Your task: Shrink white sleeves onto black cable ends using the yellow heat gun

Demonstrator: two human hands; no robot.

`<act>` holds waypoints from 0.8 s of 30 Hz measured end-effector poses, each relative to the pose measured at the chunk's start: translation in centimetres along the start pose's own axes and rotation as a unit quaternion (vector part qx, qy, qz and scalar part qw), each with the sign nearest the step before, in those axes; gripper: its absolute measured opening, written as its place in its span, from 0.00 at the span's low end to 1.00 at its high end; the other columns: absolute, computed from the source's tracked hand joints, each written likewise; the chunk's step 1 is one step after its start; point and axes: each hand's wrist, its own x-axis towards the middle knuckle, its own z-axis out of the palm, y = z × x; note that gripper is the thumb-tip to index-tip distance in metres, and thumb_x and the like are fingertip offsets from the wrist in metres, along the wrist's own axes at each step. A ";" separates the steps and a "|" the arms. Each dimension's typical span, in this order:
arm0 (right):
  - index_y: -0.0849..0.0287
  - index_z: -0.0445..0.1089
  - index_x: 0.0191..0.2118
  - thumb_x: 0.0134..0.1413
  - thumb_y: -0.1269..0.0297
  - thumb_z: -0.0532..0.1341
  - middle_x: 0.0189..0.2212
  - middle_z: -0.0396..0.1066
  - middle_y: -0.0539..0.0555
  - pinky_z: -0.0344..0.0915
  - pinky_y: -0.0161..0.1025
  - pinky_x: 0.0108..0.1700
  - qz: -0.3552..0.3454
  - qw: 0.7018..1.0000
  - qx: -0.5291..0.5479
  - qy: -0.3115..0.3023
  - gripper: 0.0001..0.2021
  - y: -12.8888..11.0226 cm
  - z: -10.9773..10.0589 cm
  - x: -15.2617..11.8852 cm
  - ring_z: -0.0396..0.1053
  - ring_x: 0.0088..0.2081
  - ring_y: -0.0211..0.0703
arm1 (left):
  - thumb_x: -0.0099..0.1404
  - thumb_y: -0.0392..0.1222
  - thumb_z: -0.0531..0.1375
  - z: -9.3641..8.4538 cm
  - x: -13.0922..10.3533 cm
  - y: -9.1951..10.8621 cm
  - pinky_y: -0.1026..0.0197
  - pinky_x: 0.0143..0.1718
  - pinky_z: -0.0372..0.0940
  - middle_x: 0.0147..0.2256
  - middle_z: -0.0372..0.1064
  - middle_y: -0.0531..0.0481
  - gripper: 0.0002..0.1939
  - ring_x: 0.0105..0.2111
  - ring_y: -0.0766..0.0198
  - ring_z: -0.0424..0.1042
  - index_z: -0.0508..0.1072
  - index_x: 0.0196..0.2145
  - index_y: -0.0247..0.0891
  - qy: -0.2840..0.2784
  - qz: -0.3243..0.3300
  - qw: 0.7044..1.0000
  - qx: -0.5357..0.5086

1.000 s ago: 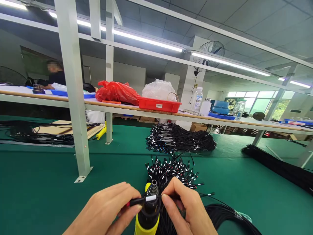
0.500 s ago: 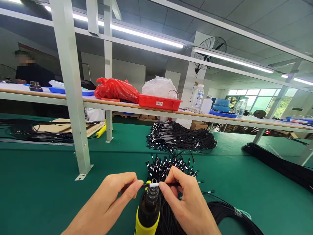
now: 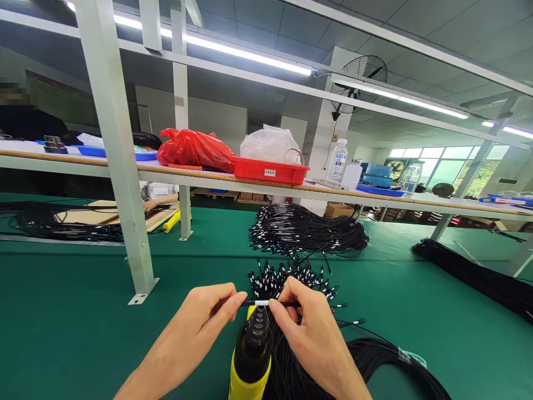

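Observation:
A thin black cable with a white sleeve (image 3: pixel 261 303) is stretched level between my two hands. My left hand (image 3: pixel 216 311) pinches its left end between thumb and finger. On the other side of the sleeve, my right hand (image 3: pixel 302 319) pinches the cable too. Just below the sleeve stands a yellow and black heat gun (image 3: pixel 251 366), its coiled dark nozzle pointing up. Behind my hands lies a bundle of black cables (image 3: pixel 287 280) whose ends carry white sleeves; its lengths run down under my right hand.
On the green table, another cable bundle (image 3: pixel 308 229) lies farther back, and dark cables (image 3: pixel 470 275) lie at right. A white post (image 3: pixel 125 183) rises at left. The shelf (image 3: pixel 200 179) holds a red tray (image 3: pixel 270 171), a red bag (image 3: pixel 195 149) and bottles. A person (image 3: pixel 25 119) is at far left.
Both hands have moved up slightly with the cable, and its white sleeve now sits just above the nozzle tip. Another person's hand has appeared behind the post at left.

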 end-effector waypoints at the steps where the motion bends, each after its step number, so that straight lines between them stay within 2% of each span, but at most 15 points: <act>1: 0.55 0.56 0.25 0.59 0.59 0.55 0.19 0.55 0.44 0.47 0.35 0.26 -0.001 1.000 -0.003 0.001 0.12 0.0 0.0 0.0 0.53 0.23 0.37 | 0.68 0.64 0.44 0.1 0.0 0.0 0.62 0.28 0.48 0.23 0.52 0.58 0.27 0.25 0.65 0.51 0.56 0.22 0.40 -0.003 -0.002 1.000 -0.002; 5: 0.55 0.56 0.26 0.58 0.60 0.55 0.20 0.56 0.44 0.47 0.35 0.26 -0.001 1.000 -0.009 0.004 0.12 0.1 0.0 0.0 0.53 0.23 0.37 | 0.68 0.64 0.45 0.2 0.0 0.0 0.62 0.27 0.47 0.23 0.52 0.58 0.26 0.26 0.65 0.50 0.57 0.23 0.40 -0.002 -0.006 1.000 -0.010; 19: 0.55 0.60 0.27 0.57 0.62 0.57 0.20 0.57 0.44 0.49 0.35 0.27 0.003 1.000 -0.014 0.009 0.09 0.1 -0.2 -0.1 0.55 0.24 0.37 | 0.67 0.59 0.50 -0.2 -0.1 0.8 0.63 0.28 0.52 0.27 0.61 0.56 0.21 0.29 0.64 0.57 0.64 0.27 0.40 0.006 -0.001 1.000 -0.023; 24: 0.56 0.68 0.29 0.61 0.64 0.56 0.25 0.67 0.47 0.53 0.36 0.31 -0.027 1.000 0.010 -0.003 0.10 0.3 -0.5 -0.3 0.62 0.29 0.39 | 0.66 0.58 0.52 -0.3 -0.1 0.9 0.64 0.30 0.55 0.29 0.64 0.55 0.18 0.31 0.63 0.61 0.67 0.29 0.41 0.013 -0.001 1.000 -0.027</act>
